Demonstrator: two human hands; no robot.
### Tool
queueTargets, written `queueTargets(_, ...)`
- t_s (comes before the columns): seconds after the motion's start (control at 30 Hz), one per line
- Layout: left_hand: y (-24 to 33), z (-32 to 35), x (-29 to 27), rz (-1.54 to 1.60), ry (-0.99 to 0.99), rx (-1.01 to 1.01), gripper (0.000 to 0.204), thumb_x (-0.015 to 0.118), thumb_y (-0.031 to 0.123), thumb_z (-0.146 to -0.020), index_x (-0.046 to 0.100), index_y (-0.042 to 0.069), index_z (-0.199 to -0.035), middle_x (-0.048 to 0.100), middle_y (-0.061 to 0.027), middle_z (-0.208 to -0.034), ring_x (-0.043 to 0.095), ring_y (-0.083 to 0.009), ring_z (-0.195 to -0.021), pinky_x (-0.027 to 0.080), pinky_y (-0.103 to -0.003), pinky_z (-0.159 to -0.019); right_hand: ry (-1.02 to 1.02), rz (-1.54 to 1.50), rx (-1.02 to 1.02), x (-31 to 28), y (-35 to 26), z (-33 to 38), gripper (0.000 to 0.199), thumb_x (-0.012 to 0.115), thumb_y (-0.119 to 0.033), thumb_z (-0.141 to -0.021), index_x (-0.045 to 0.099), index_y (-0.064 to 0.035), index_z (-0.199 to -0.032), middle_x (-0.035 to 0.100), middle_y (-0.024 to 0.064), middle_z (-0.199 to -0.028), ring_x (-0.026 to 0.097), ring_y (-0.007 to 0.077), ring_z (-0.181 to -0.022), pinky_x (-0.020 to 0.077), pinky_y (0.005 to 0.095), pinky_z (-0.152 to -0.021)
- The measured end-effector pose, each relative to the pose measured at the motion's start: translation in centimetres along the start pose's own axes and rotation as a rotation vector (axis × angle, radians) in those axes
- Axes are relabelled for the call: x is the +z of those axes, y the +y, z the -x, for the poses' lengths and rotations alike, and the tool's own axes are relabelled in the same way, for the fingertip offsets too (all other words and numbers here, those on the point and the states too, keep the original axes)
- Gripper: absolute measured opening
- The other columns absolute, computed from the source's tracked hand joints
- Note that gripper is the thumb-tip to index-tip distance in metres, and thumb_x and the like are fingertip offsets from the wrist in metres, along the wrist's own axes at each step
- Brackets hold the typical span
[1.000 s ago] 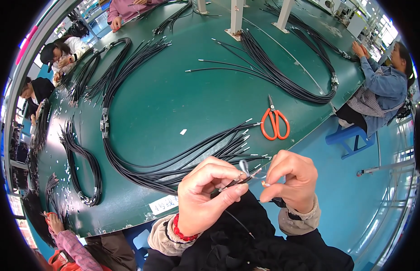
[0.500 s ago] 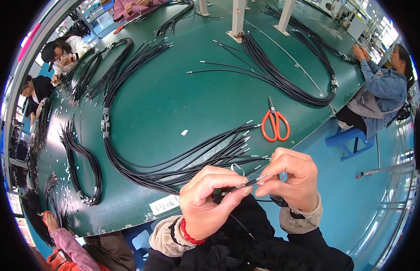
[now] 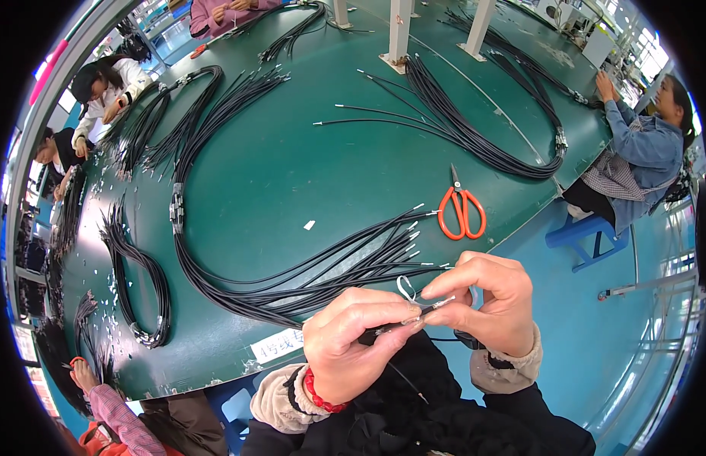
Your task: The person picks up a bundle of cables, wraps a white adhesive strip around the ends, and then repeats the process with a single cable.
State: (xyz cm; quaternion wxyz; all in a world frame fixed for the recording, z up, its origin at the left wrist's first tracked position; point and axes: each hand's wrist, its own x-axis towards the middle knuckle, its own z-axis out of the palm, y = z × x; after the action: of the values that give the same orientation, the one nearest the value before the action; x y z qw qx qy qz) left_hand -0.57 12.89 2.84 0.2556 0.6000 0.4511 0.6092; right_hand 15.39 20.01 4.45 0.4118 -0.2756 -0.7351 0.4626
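Pinch closes up

Green table (image 3: 292, 175) holds curved black cable bundle (image 3: 195, 269), near left. At near edge, left hand (image 3: 357, 327) pinches dark cable end (image 3: 427, 309); right hand (image 3: 486, 304), further off a second ago, now seems pinched onto its tip, by white loop (image 3: 400, 284); both work one spot.

Surface (image 3: 269, 167): smooth, semi-gloss, its edge chipped and rough. Black cable bundle (image 3: 184, 247): smooth plastic-looking sheathing, slight sheen. Scissors (image 3: 458, 193): metal blades, glossy plastic handles. White label (image 3: 271, 348): paper-like. Beige sleeve cuff (image 3: 275, 399): matt cloth. Red bracelet (image 3: 316, 396): glossy. Blue stool (image 3: 577, 239): smooth plastic.
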Motion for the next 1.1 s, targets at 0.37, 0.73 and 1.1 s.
queueTargets(0.37,0.3,-0.2,0.6,-0.061,0.019,0.079,0.030,0.069,-0.012,-0.064,0.063,0.001,-0.090,0.062,-0.0099,-0.080,0.062,-0.0165,-0.067,0.050,-0.024,-0.056,0.022,-0.030,0.015,0.0,-0.3,0.3,0.017,0.077,-0.004,-0.062,0.065,-0.0028,-0.075,0.059,0.0031,-0.062,0.048,0.0073,-0.051,0.0348,0.0203,-0.045)
queueTargets(0.73,0.4,0.1,0.9,-0.059,-0.021,0.048,0.033,0.066,-0.012,-0.066,0.064,0.002,-0.096,0.057,-0.0093,-0.082,0.058,-0.0152,-0.065,0.048,-0.023,-0.054,0.004,0.015,-0.035,-0.3,0.0,0.2,0.022,0.078,-0.003,-0.059,0.065,-0.0025,-0.077,0.061,0.0045,-0.065,0.051,0.0083,-0.053,0.0373,0.0200,-0.046)
queueTargets(1.1,0.6,0.4,1.1,-0.023,0.044,0.005,0.029,0.066,-0.010,-0.069,0.063,0.002,-0.095,0.057,-0.0094,-0.081,0.058,-0.0147,-0.066,0.047,-0.023,-0.054,0.079,0.033,-0.137,-0.1,0.0,0.5,0.017,0.076,-0.002,-0.063,0.066,-0.0022,-0.076,0.062,0.0040,-0.068,0.056,0.0092,-0.057,0.0433,0.0209,-0.048)
